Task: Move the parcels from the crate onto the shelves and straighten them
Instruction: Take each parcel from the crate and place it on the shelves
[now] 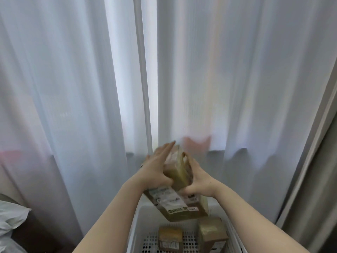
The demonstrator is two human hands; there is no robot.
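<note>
White curtains (76,99) are seen across the whole background, with a beige drape (310,179) at the right. A small parcel (177,172) is clamped between both hands on top of a large parcel (175,203), and the tilted stack is held above the far edge of the crate (138,227). The left hand (158,167) is laid along the small parcel's left side, fingers straight, thumb hooked on its near face. The right hand (198,181) is wrapped round its right side. Two more parcels are left in the crate: one (170,238) mid-floor, one (212,234) by the right wall.
</note>
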